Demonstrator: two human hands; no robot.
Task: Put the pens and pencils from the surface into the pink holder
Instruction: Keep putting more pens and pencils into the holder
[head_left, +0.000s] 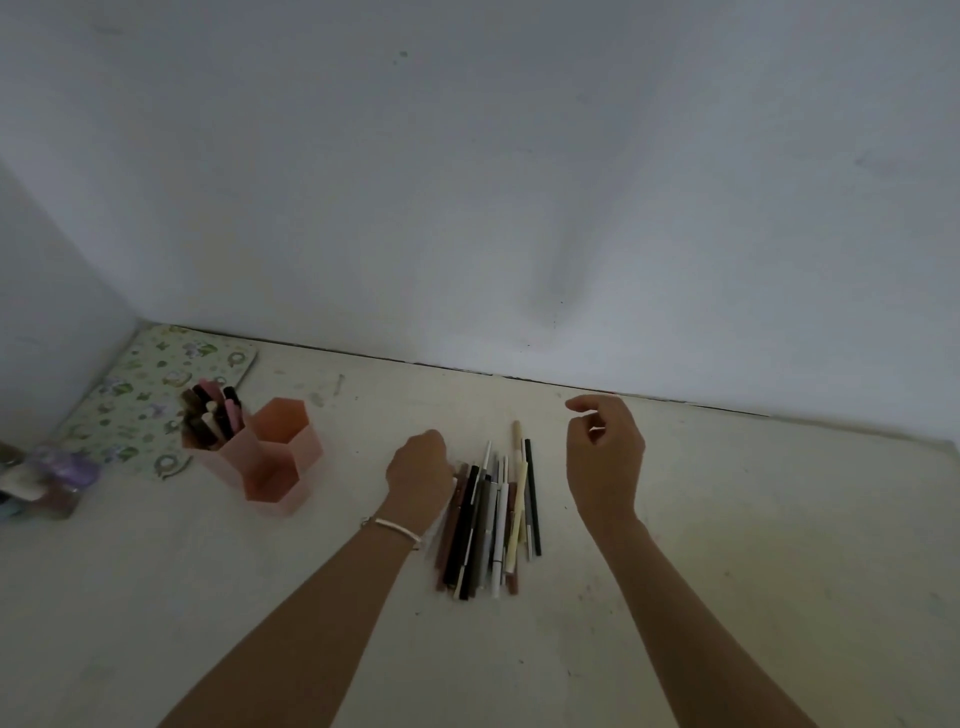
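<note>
A pile of several pens and pencils (493, 519) lies side by side on the pale surface, pointing away from me. My left hand (420, 474), with a bracelet at the wrist, is down at the pile's left edge. Its fingers curl round the leftmost pens, and the fingertips are hidden. My right hand (605, 452) hovers right of the pile, fingers loosely curled and holding nothing. The pink holder (283, 457) of hexagonal tubes stands to the left. Its rear tube holds several pens (210, 415), and the front tube looks empty.
A patterned green notebook (150, 395) lies in the back left corner behind the holder. Small purple and pale items (47, 483) sit at the far left edge. A white wall (519, 208) runs along the back of the surface.
</note>
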